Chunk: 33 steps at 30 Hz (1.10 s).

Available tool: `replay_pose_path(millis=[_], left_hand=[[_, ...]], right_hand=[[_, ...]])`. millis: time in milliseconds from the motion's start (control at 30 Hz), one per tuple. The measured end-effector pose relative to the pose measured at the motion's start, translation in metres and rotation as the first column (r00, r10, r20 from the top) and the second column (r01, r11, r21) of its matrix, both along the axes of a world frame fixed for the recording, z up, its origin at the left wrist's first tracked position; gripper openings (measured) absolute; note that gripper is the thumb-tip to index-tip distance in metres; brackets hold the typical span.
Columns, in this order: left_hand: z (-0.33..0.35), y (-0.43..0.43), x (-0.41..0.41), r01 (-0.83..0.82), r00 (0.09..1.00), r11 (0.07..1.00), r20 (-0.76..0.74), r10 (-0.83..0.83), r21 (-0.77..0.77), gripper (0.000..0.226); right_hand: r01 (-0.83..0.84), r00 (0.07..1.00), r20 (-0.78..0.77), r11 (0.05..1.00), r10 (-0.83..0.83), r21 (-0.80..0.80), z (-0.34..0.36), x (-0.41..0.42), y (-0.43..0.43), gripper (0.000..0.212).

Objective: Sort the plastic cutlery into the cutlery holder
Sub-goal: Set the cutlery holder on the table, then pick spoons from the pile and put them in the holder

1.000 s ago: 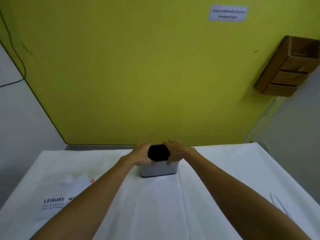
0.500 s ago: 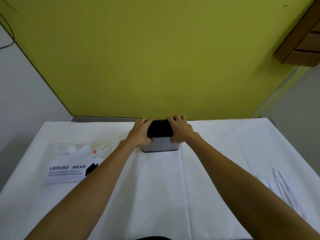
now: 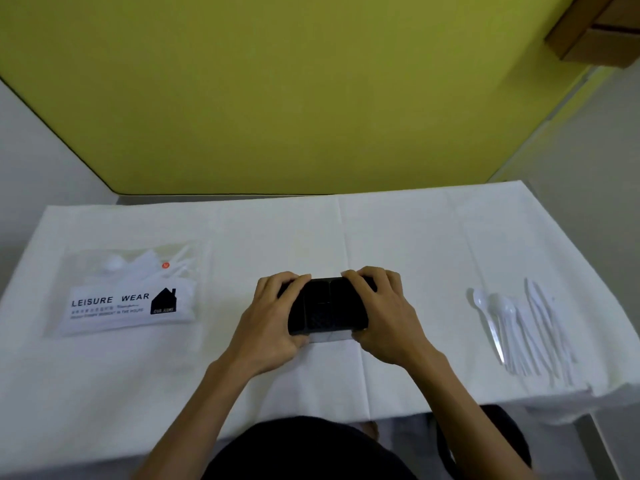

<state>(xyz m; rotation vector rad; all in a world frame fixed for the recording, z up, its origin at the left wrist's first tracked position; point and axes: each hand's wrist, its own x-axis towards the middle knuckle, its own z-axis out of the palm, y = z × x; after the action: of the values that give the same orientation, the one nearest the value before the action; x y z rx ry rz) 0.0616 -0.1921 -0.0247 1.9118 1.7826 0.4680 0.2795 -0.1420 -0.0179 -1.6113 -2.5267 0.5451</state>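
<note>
The cutlery holder (image 3: pixel 327 308) is being gripped from both sides at the middle of the surface (image 3: pixel 398 237), which is being covered by a white cloth. Its dark interior is being shown from above, divided into compartments, with a pale outer wall being glimpsed along its near edge. No cutlery can be made out inside it.

The left hand (image 3: pixel 273 327) is being wrapped around the holder's left end, its fingers (image 3: pixel 294 284) being curled over the far rim and pressed against the holder, the thumb being tucked at the near lower corner. The right hand (image 3: pixel 384 320) is being held in the same way at the right end, its fingers (image 3: pixel 367 277) being hooked over the far rim and closed on the holder.

The white plastic cutlery (image 3: pixel 523 327) is being left well apart on the right of the surface, near the edge, laid in a loose row with handles being pointed toward the person; spoons (image 3: pixel 485 306) are being seen at its left, while the remaining pieces are too pale to be told apart.

On the left, a clear bag (image 3: pixel 128 289) printed "LEISURE WEAR" is being kept flat on the cloth, with white items being dimly seen inside.
</note>
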Motion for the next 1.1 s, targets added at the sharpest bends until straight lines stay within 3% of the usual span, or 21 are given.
replay_pose_path(millis=[300,400,633,767,933,1100], left_hand=[[0.003,0.004,-0.003,0.059,0.998,0.995,-0.024,-0.061,-0.084,0.103],[0.007,0.012,0.0,0.131,0.983,0.982,-0.111,-0.146,-0.137,0.106],[0.025,0.044,0.062,0.292,0.944,0.937,-0.098,-0.315,-0.191,0.1],[0.028,0.055,0.129,0.306,0.952,0.945,0.019,-0.306,-0.118,0.085],[0.014,0.063,0.235,0.35,0.926,0.929,0.199,-0.322,-0.123,0.06],[-0.022,0.067,0.277,0.263,0.934,0.921,0.315,-0.169,-0.287,0.046]], right_hand=[[0.012,0.999,-0.032,1.0,-0.012,0.006,-0.001,0.002,-0.006,0.088],[0.026,1.0,-0.015,1.0,-0.026,0.0,-0.002,0.001,-0.009,0.092],[0.241,0.966,-0.047,0.95,-0.254,-0.197,-0.003,0.046,-0.014,0.101],[0.413,0.907,0.012,0.883,-0.421,-0.224,-0.015,0.111,-0.01,0.082],[0.676,0.723,0.09,0.673,-0.685,-0.301,-0.04,0.197,-0.007,0.058],[0.702,0.71,0.126,0.682,-0.693,-0.203,-0.058,0.212,-0.007,0.033]])
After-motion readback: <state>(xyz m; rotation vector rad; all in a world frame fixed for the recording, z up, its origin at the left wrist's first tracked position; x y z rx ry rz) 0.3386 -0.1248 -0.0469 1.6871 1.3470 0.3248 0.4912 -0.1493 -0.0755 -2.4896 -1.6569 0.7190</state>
